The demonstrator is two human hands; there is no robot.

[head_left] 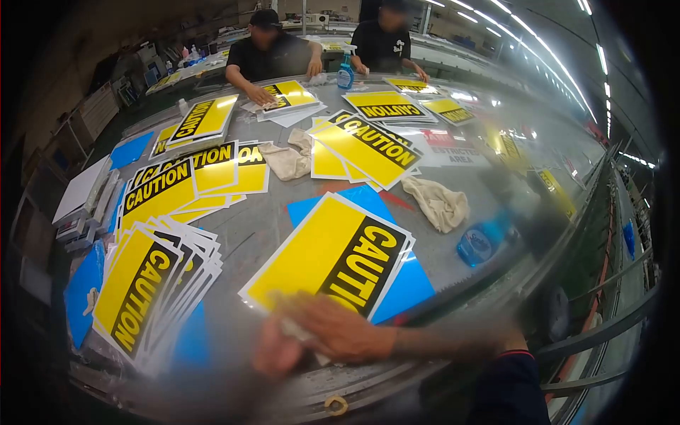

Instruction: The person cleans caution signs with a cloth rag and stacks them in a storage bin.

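A yellow-and-black CAUTION sign (322, 244) lies tilted on blue sheets (407, 287) at the near middle of the table. My right hand (347, 329) reaches in from the right across the sign's near corner, fingers bent over a whitish cloth (294, 329). Close beside it, my left hand (276, 347) is at the sign's near edge, its fingers smeared and partly covered. To the left, a fanned stack of CAUTION signs (145, 290) leans over the table's near side.
Beige rags (439, 202) and a blue spray bottle (478, 244) lie on the right. More CAUTION signs (372, 145) cover the table (248, 237). Across it are two people (265, 53), one with a hand on a sign, near an upright spray bottle (346, 74).
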